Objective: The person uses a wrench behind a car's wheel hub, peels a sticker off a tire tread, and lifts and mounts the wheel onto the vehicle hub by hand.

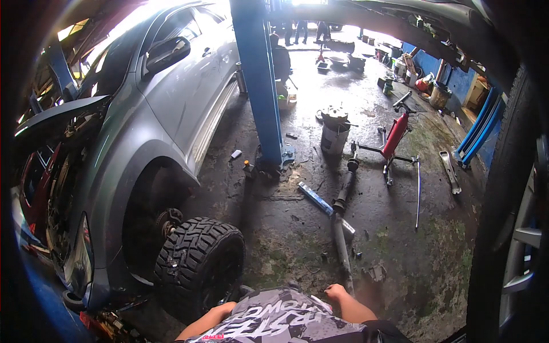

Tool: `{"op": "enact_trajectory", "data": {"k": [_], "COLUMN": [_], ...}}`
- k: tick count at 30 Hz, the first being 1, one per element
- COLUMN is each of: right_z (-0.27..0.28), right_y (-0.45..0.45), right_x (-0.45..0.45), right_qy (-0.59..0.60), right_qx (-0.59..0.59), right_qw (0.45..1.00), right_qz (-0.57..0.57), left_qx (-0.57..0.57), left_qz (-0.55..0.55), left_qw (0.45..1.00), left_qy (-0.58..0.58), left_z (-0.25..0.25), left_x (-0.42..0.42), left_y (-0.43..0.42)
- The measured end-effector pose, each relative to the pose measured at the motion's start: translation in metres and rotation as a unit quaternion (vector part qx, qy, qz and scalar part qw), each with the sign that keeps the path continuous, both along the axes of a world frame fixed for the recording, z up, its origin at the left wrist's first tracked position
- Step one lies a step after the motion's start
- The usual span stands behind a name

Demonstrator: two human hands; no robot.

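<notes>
At the bottom of the head view I see my printed grey shirt with a forearm on each side. My left hand (pixel 227 308) is low beside a big knobby tire (pixel 197 248), its fingers hidden by the shirt and shadow. My right hand (pixel 335 292) is closed, knuckles up, close to the lower end of a long drive shaft (pixel 344 191) lying on the floor. Whatever it may hold is hidden. The tire stands by the open wheel arch of a silver car (pixel 134 131), where a hub (pixel 169 220) shows.
A blue lift post (pixel 257 86) rises beside the car. Around the floor are a blue long box (pixel 315 198), a bucket (pixel 334 136), a red stand (pixel 396 136) with legs, and a metal arm (pixel 450 171). Another wheel (pixel 503 171) hangs at right. People (pixel 300 31) stand far back.
</notes>
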State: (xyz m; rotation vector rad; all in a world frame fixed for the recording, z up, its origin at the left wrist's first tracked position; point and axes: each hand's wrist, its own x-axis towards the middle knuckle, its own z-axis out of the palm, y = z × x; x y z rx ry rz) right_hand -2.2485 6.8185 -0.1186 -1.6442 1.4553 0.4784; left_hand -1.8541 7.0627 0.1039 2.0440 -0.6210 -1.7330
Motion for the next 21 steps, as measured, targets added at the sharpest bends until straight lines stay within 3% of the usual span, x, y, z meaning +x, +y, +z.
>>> {"op": "enact_trajectory", "data": {"k": [21], "right_z": [-0.015], "right_y": [0.001], "right_x": [-0.001], "right_qy": [-0.001], "right_qx": [0.061], "right_qw": [0.995], "right_qz": [-0.079], "left_qx": [-0.005], "left_qz": [-0.005], "left_qw": [1.000], "left_qy": [0.009], "left_z": [-0.004], "left_x": [0.002], "left_y": [0.001]}}
